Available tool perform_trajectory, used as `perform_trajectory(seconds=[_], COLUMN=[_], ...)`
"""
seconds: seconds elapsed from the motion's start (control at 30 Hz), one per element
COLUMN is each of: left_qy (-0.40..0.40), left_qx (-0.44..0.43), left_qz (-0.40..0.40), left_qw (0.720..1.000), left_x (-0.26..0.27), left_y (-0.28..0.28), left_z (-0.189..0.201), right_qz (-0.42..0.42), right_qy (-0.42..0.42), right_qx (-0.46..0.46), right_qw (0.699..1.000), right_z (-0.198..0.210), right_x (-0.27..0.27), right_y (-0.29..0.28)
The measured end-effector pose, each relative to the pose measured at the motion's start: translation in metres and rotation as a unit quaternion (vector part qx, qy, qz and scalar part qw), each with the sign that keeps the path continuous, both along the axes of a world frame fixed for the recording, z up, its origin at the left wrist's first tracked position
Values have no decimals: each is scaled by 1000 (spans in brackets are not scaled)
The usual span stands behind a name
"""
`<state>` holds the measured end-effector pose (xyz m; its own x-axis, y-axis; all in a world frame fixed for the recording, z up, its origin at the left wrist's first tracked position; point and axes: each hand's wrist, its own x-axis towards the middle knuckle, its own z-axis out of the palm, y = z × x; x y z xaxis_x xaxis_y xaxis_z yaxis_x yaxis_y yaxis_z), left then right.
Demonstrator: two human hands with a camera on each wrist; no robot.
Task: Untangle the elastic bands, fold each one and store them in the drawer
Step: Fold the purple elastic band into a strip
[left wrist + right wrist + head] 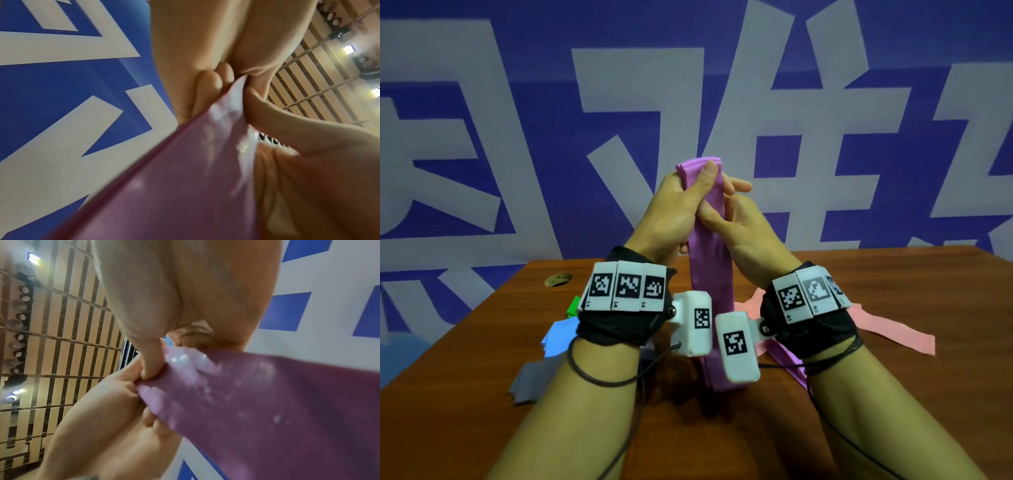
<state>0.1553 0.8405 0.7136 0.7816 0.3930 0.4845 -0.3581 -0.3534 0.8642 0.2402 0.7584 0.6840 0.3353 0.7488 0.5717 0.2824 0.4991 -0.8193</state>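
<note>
both the left hand (671, 205) and right hand (739, 226) pinch the top of the purple band (710, 274), held up over the counter (893, 377) mid-fold, while a pink band (887, 325) lies loose and no drawer shows.
</note>
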Motion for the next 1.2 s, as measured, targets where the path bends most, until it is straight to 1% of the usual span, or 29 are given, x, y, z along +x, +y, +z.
perform_trajectory(seconds=[0.1, 0.23, 0.33, 0.4, 0.47, 0.53, 0.67, 0.77, 0.87, 0.97, 1.1, 1.2], left_qy=[16, 13, 15, 15, 11, 8, 5, -3, 0, -9, -9, 2], left_qx=[14, 39, 61, 67, 72, 66, 48, 21, 28, 25, -9, -15], left_qz=[-29, -72, -94, -105, -99, -68, -13, -12, -5, 3, -55, -60], left_qw=[999, 997, 994, 992, 992, 995, 999, 1000, 1000, 1000, 998, 998], left_x=[1, -5, -7, -6, -5, -3, 1, 5, 6, 2, -6, -3], left_y=[5, -7, -5, -1, 1, 5, 3, -2, -5, -9, -12, -7], left_z=[-3, 5, 6, 6, 5, 4, 2, 1, -1, 2, 6, 3], right_qz=[55, 131, 162, 181, 180, 172, 97, 56, 37, 75, 132, 143], right_qy=[13, 73, 98, 95, 85, 72, 34, 40, 15, 16, 55, 101], right_qx=[12, 19, 2, -16, -27, -37, -29, -15, -13, -21, -47, -52], right_qw=[998, 988, 982, 979, 980, 982, 994, 997, 999, 997, 989, 983], right_z=[0, -5, -6, -7, -7, -7, -5, -4, -4, -4, -7, -12], right_x=[10, 15, 15, 16, 16, 16, 12, 11, 11, 11, 14, 15], right_y=[1, -1, -4, -4, -2, -1, 1, 1, 0, -1, -5, -4])
